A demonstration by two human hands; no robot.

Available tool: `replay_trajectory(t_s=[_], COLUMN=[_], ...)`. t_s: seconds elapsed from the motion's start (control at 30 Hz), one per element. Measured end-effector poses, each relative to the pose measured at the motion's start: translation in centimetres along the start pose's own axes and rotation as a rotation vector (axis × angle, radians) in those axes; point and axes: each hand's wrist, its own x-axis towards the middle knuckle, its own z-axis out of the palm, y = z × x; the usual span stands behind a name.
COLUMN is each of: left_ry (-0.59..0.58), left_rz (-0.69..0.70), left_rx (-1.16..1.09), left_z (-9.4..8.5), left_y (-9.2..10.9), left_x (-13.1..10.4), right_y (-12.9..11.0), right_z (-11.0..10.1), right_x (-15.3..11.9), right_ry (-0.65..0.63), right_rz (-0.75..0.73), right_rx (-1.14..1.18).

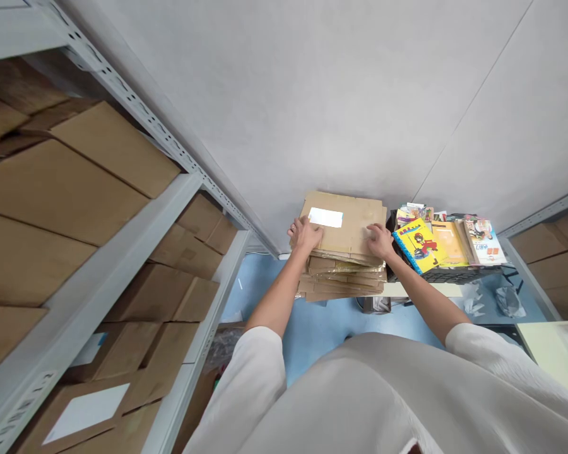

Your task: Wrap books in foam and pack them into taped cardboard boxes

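Observation:
A stack of flattened brown cardboard boxes (348,237) stands against the wall, its lower layers uneven and partly covered with shiny tape. A white label (325,217) is on the top sheet. My left hand (305,234) rests on the left edge of the top sheet, fingers apart and a ring on one finger. At the right side of the same sheet, my right hand (379,241) touches the cardboard with its fingers bent and spread. Neither hand is closed round anything.
Right of the stack, a black crate (459,274) holds books, with a yellow comic book (420,246) on top. Metal shelving (137,233) with brown boxes fills the left. Another shelf (530,277) and a pale table (556,353) are at the right.

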Motion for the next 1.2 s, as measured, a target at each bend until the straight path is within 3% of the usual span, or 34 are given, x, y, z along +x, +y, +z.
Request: replay_trajectory(t_s=[0.3, 0.43, 0.57, 0.93, 1.07, 1.2], left_ry=[0.107, 0.131, 0.15, 0.214, 0.181, 0.134], left_rz=[0.033, 0.042, 0.076, 0.207, 0.278, 0.369], left_rx=[-0.026, -0.048, -0.067, -0.071, -0.093, -0.105], left_z=[-2.3, -3.5, -4.6, -5.7, -4.6, -2.6], left_y=[0.7, 1.4, 3.0, 10.7, 14.3, 19.5], left_x=[-1.6, -2.5, -3.6, -8.1, -10.0, -12.7], right_y=[0.2, -0.4, -0.6, 2.9, 6.1, 10.6], right_z=[-1.0, -2.7, -5.3, -11.9, -14.5, -17.7], right_x=[-0.1, -0.5, -1.7, -6.0, -8.4, -11.9], right_ry=[0.224, 0.269, 0.272, 0.407, 0.463, 0.524], right_rz=[-0.195, -0.228, -0.166, -0.122, -0.079, 0.026], right_rx=[0.181, 0.179, 0.107, 0.167, 0.164, 0.099])
